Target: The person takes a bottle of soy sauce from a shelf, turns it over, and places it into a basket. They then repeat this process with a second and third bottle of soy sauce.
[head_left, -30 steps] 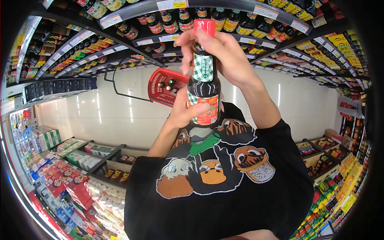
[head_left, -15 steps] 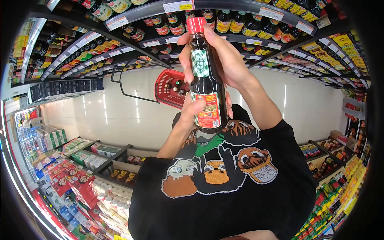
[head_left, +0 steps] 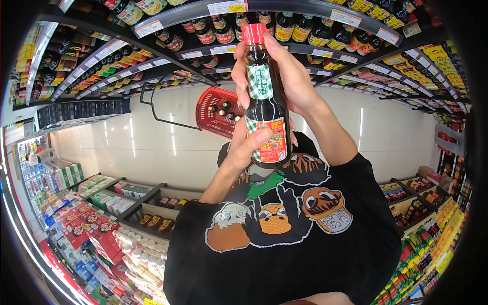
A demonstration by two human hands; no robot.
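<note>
Right hand (head_left: 295,81): closed around the neck (head_left: 261,84), near the cap (head_left: 254,33).
Left hand (head_left: 246,148): gripping the lower body, thumb on the label (head_left: 274,143).
Bottle (head_left: 265,108): between the 2 hands.

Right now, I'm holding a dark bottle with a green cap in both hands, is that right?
Not quite: the cap is red, as the head view shows. The dark bottle is indeed in your left hand and right hand.

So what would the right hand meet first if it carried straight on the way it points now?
Past the bottle it holds, the right hand would probably meet the stocked shelves ahead, though how far off they are is unclear.
</note>
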